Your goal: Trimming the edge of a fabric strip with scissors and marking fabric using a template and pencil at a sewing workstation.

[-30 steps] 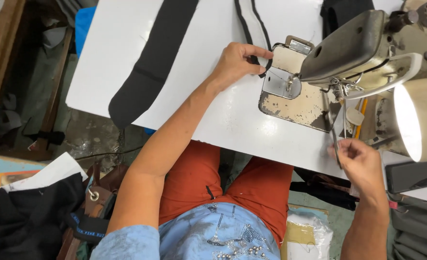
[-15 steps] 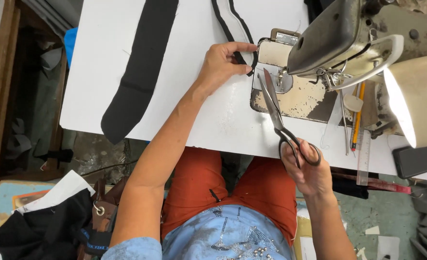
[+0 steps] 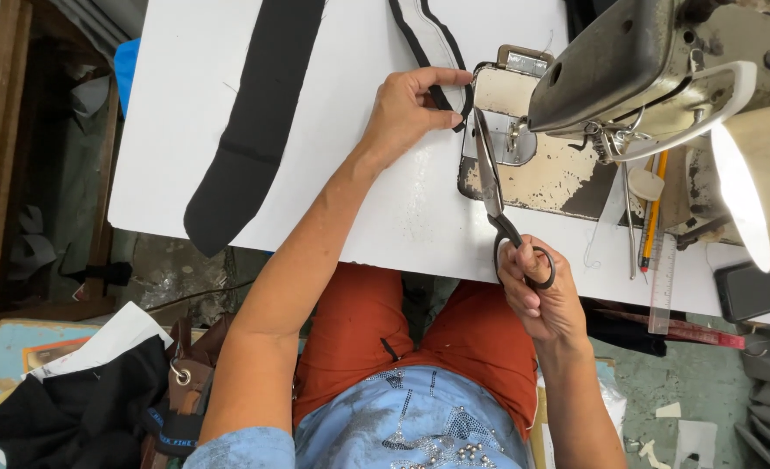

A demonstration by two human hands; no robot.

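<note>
Black strip (image 3: 444, 94) pinched left hand (image 3: 407, 108); scissors (image 3: 492, 178) right hand (image 3: 541, 300).

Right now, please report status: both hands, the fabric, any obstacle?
Left hand pinches black trimmed strip beside sewing machine. Right hand grips scissors, blades pointing at the strip. Nothing between blades and strip.
</note>
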